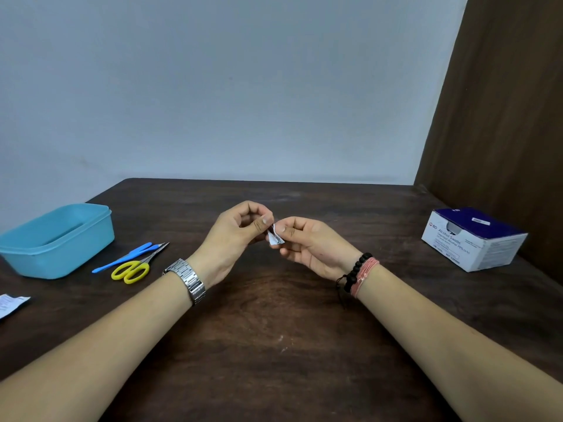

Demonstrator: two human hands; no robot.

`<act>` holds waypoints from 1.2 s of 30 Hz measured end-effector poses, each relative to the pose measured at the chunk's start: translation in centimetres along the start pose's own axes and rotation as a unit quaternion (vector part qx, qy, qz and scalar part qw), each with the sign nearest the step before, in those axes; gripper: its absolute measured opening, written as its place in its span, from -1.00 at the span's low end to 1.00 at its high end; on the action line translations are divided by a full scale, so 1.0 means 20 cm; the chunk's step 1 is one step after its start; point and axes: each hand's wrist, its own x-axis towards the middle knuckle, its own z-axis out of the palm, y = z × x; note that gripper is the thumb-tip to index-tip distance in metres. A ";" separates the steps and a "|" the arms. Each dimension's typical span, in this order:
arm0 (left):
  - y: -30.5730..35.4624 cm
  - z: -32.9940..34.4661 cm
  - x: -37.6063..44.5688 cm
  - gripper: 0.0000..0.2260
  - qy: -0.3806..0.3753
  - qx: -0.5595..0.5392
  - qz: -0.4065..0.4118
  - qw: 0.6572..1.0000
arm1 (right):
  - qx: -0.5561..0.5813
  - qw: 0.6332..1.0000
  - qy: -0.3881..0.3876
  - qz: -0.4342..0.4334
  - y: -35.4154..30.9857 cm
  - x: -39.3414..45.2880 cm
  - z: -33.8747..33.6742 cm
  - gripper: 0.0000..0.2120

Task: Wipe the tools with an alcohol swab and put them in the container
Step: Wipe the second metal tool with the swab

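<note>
L hand [240, 236] & R hand [307, 242] each pinched one end of a swab packet [275, 237] above mid surface [274, 345], prob. to tear it open before wiping. Tools lay near the left edge beside 1 blue tub [58, 239]: 1 yellow scissors [134, 268], 2 blue tools [128, 257], apparently unwiped. 1 swab box [473, 239] near the right edge; 1 wrapper [12, 303] at the left edge.
</note>
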 end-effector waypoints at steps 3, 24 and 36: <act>-0.01 0.00 0.00 -0.88 0.001 0.022 0.007 1.000 | -0.050 0.998 0.009 -0.038 0.00 0.00 0.00 -0.96; 0.00 -0.01 0.00 -0.82 0.053 -0.031 -0.027 0.998 | -0.252 0.950 0.075 -0.170 0.03 0.03 0.00 -0.89; 0.01 0.02 0.00 -0.82 -0.020 -0.103 -0.015 0.994 | -0.176 0.970 0.072 -0.155 0.02 0.03 -0.01 -0.82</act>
